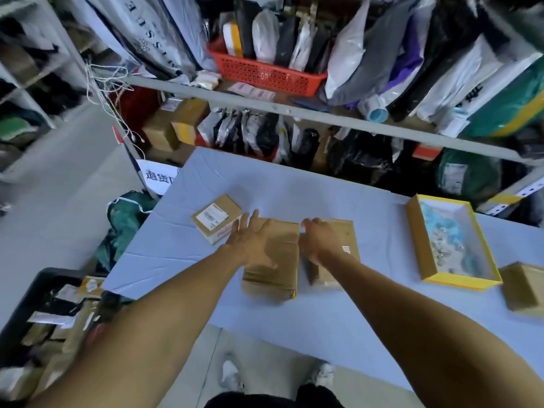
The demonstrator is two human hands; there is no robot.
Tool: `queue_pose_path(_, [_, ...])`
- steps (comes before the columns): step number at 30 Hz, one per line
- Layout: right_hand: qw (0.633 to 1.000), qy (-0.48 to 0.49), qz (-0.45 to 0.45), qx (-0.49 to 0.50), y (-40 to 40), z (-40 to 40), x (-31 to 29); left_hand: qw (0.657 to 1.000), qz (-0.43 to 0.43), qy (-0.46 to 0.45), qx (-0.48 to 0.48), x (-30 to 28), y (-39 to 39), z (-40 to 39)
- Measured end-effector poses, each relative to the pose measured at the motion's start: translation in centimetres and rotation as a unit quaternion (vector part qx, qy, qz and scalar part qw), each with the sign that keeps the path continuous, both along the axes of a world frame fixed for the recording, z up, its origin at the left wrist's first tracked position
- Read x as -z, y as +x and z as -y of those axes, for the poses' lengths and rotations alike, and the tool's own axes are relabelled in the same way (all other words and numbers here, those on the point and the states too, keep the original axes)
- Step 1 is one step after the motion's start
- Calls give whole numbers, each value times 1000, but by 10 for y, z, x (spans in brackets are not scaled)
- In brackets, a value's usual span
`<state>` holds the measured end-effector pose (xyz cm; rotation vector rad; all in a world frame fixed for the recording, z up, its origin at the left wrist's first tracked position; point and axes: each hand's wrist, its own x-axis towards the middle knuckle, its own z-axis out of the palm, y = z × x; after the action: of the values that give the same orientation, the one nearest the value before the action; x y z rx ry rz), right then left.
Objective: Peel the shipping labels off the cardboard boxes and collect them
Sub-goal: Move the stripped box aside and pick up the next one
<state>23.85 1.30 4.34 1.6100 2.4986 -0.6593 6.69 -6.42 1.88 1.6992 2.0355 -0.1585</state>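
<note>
Three cardboard boxes lie mid-table on a pale blue cloth [323, 316]. The small left box [216, 218] carries a white shipping label [212, 215] on top. My left hand [253, 240] lies flat with fingers spread on the middle box [272, 260], whose top shows no label. My right hand [319, 238] rests on the right box [338, 248], fingers curled at its near left edge; a small red-and-white sticker [345, 249] shows beside the wrist. Whether that hand grips the box is unclear.
An open yellow-edged box [450, 242] holding blue and white scraps sits to the right, another cardboard box [524, 287] at the right edge. A dark bin [44, 313] of parcels stands on the floor left. Shelves with a red basket [265, 73] rise behind the table.
</note>
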Motion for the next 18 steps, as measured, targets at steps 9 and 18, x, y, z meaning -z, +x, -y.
queue_pose_path(9, [986, -160, -11, -34, 16, 49, 37, 992, 99, -83, -2, 28, -3, 38])
queue_pose_path(18, [989, -108, -8, -100, -7, 53, 37, 993, 110, 16, -41, 33, -9, 46])
